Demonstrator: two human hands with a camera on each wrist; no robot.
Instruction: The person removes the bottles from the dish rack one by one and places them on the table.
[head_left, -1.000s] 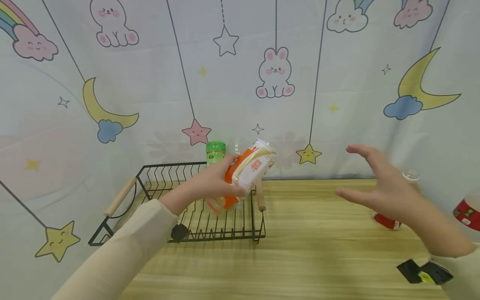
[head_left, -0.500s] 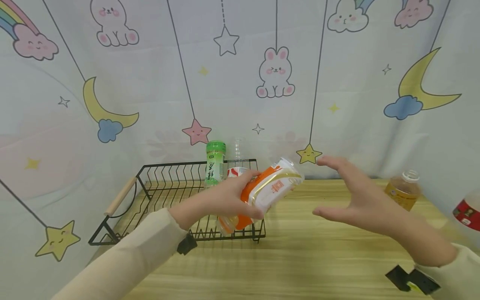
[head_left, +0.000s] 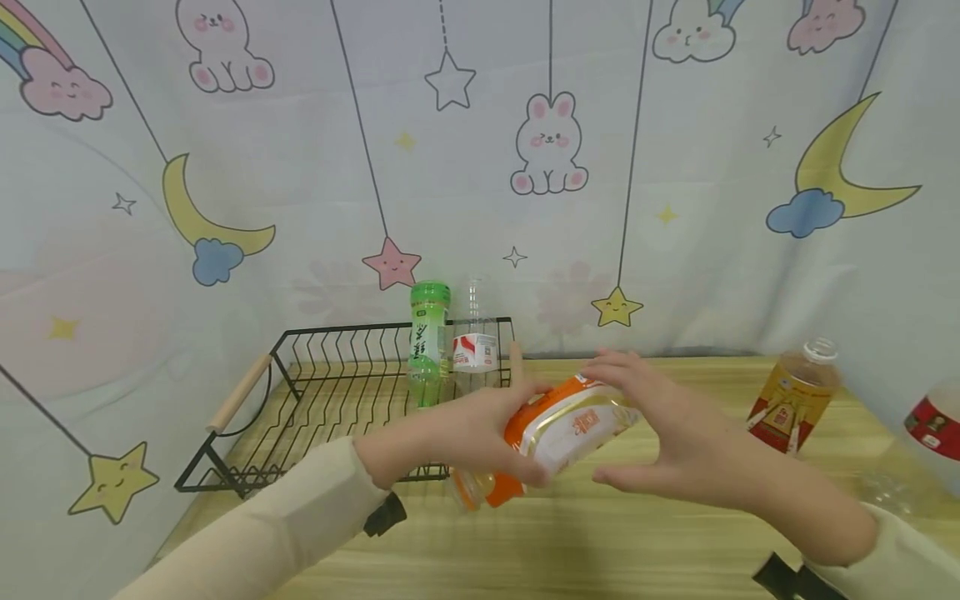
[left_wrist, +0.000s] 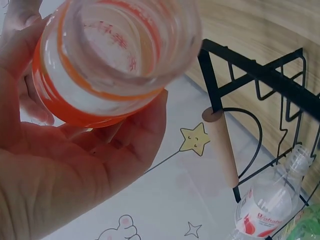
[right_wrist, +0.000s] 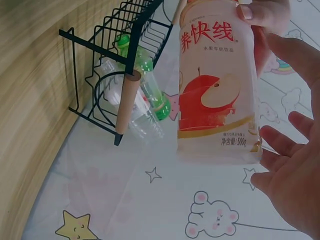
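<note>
My left hand (head_left: 480,429) grips an orange-and-white plastic drink bottle (head_left: 581,433), thumb on the near side. The bottle is tilted, its neck low toward me and its base up to the right. In the left wrist view its mouth (left_wrist: 127,45) has no cap and I see into it. A red apple picture shows on the bottle's label (right_wrist: 210,100) in the right wrist view. My right hand (head_left: 697,458) is at the base end, thumb and fingers spread apart, fingertips right at the bottle's side.
Behind my left hand stands a black wire rack (head_left: 352,327) with wooden handles, holding a green bottle (head_left: 429,333) and a clear bottle (head_left: 475,354). On the wooden table to the right are an amber bottle (head_left: 795,400) and a red-labelled bottle (head_left: 937,425). A patterned cloth hangs behind.
My left hand has carried the bottle out from over the rack, rightward and toward me. The right hand has come left to meet its base end.
</note>
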